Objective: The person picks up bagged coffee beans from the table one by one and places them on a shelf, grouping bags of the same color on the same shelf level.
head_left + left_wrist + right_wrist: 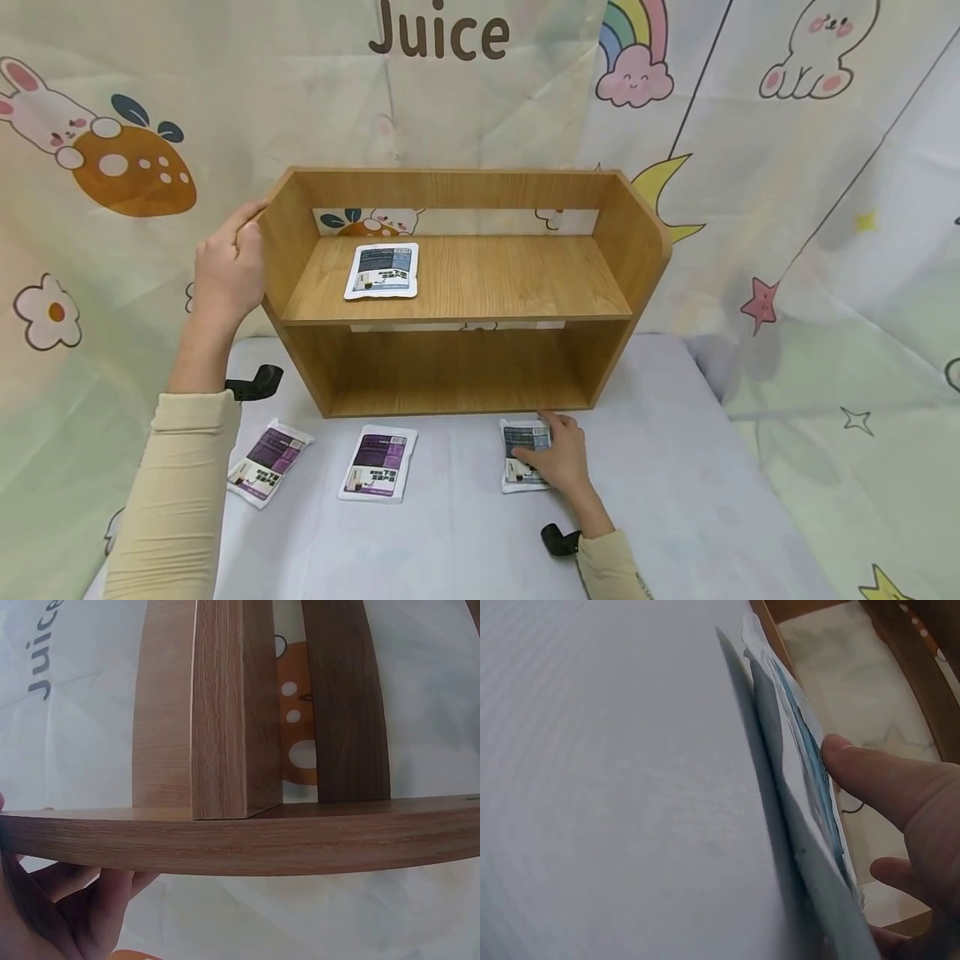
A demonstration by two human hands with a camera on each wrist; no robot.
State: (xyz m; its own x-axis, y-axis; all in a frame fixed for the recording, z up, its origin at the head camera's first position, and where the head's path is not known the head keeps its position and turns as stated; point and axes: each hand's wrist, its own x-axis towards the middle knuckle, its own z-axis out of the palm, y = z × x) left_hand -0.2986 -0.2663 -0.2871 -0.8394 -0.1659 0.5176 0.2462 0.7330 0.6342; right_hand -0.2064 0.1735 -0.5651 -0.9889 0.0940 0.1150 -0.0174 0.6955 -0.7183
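Note:
My left hand (231, 271) grips the upper left side panel of a two-tier wooden shelf (457, 321). In the left wrist view, its curled fingers (112, 896) lie against one face of the panel edge. On the table before the shelf's lower right, my right hand (561, 454) rests over a white packet with a blue label (517, 433). Its thumb touches the packet's face in the right wrist view; the other fingers are partly out of sight. A similar blue-labelled packet (382, 271) lies on the upper tier, at the left.
Two purple-labelled packets lie on the table: a slanted one (270, 462) near the left forearm and a straighter one (378, 464) before the shelf. A white cloth covers the table (457, 542). Printed curtain (465, 108) hangs behind.

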